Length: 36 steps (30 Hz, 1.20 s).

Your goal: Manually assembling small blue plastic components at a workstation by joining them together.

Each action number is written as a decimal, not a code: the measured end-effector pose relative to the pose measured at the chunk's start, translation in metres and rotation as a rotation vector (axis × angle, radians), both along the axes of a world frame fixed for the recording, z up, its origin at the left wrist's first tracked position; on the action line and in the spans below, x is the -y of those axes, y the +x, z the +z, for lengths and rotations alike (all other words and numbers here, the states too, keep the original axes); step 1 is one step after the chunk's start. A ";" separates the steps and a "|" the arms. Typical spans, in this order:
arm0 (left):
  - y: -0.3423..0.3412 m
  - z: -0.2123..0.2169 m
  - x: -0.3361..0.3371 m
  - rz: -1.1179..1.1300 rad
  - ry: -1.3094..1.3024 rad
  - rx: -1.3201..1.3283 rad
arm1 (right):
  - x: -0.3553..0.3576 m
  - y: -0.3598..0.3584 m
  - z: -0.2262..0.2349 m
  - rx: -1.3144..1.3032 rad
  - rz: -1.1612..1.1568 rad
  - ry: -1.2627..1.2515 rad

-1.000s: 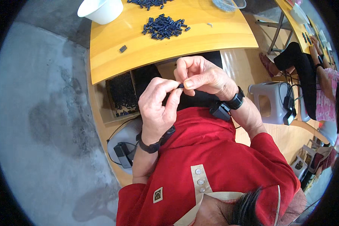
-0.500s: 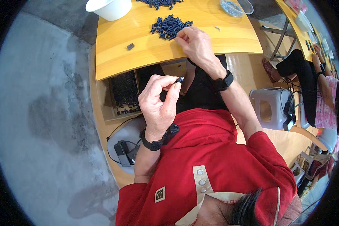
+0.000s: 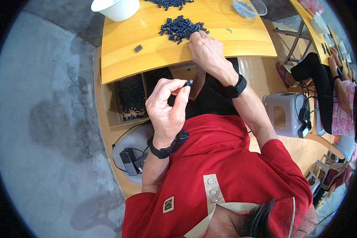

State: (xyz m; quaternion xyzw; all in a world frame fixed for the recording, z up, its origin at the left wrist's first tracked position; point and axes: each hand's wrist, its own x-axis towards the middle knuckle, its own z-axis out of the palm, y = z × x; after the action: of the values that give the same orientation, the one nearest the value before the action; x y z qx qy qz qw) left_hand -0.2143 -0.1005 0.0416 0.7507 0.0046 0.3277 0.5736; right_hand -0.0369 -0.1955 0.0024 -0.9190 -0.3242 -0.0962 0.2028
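Between the thumb and forefinger of my left hand (image 3: 167,107) is a small black cylindrical part (image 3: 189,83) with a light, shiny spot at its end. The hand is raised in front of the table's near edge. My right hand (image 3: 207,49) hangs over the table just to the right of a pile of small dark-blue cylindrical parts (image 3: 180,28). Its fingers curl downward, and the back of the hand hides the fingertips and whatever they may hold. A second heap of the same parts (image 3: 168,3) lies at the far edge.
A white bowl (image 3: 117,10) stands at the table's (image 3: 146,63) far left, a clear dish of small silvery bits (image 3: 244,8) at its far right. A small grey block (image 3: 138,48) lies nearer. Below is a box of dark parts (image 3: 131,95). Another person (image 3: 343,95) sits at the right.
My right hand has drawn slightly right and nearer, away from the pile, with its fingers turned more downward. My left hand keeps its pinch on the black part, almost still.
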 end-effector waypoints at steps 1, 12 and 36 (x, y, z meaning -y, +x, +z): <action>0.000 0.000 0.000 0.005 0.005 -0.003 | 0.003 -0.002 0.001 0.000 0.000 0.000; 0.000 0.001 0.002 0.018 -0.004 -0.043 | 0.035 -0.013 0.021 -0.321 0.084 0.256; -0.010 0.028 0.015 -0.065 0.070 0.023 | 0.081 -0.082 0.043 -1.499 0.630 1.430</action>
State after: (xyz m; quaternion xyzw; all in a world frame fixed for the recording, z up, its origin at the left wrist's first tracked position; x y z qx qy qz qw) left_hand -0.2244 -0.1159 0.0692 0.7663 -0.0376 0.3174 0.5573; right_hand -0.1185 -0.2761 0.0458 -0.2883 -0.2079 0.3799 0.8540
